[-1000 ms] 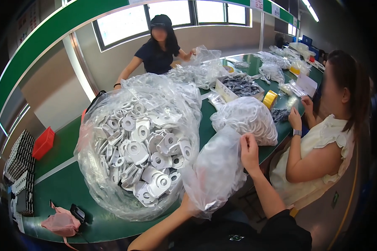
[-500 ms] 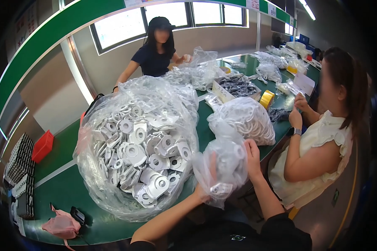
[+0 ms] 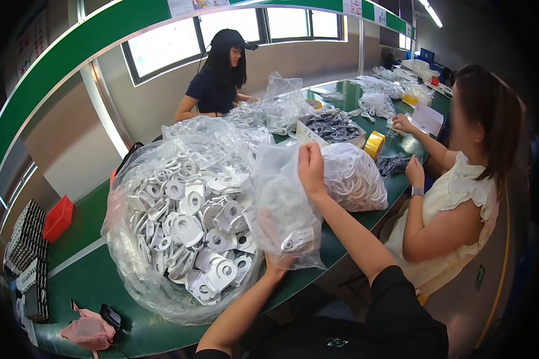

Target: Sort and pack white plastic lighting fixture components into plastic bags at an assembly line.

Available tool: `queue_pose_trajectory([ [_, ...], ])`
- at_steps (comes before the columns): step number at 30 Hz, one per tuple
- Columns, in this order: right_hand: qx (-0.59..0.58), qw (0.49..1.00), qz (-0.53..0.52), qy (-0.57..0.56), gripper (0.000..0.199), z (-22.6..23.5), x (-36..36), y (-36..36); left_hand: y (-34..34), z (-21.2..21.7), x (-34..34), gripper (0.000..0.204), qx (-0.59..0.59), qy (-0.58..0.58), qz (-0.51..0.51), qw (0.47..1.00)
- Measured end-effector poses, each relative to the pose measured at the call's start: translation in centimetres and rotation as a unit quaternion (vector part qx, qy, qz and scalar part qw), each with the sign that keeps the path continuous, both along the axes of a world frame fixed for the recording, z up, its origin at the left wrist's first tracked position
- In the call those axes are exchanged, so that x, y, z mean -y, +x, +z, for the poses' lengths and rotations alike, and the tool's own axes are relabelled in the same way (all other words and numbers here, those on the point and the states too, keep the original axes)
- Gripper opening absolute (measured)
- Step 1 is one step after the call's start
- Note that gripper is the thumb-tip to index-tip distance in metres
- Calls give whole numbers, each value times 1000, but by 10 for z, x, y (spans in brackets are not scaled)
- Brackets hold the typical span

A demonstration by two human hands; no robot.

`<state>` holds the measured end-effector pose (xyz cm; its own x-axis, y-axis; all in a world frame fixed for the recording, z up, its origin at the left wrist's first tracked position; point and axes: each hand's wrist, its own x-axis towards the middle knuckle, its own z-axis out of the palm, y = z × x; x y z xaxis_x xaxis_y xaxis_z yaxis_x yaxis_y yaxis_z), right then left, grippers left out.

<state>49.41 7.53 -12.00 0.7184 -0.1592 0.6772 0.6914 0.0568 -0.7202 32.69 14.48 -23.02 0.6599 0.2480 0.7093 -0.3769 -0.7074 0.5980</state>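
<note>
A clear plastic bag with a white label near its bottom hangs in front of me, bulging but cloudy, so its contents are hard to make out. My right hand pinches its upper edge with closed fingers. Under the bag's lower end, my left hand holds it from behind, its fingers partly hidden by the film. Just left stands a very large open clear bag full of flat white plastic parts with round holes. A filled bag of white rings lies beyond my right forearm.
The green table carries a pink pouch, a red bin, stacked black trays, a box of dark parts and yellow tape. One person stands across the table; another works at the right.
Both hands have brought the bag left, against the large bag. My right hand has risen to its upper edge. The person at the right has spread their hands apart, one reaching forward.
</note>
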Motion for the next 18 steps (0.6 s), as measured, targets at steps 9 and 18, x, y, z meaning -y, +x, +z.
queue_pose_trajectory([
  [9,-9,999,-35,-13,14,-1,-11,42,-4,-14,1,70,-89,-139,-115,979],
  [18,13,840,-10,-543,23,35,23,36,-17,38,1,43,-75,147,56,985],
])
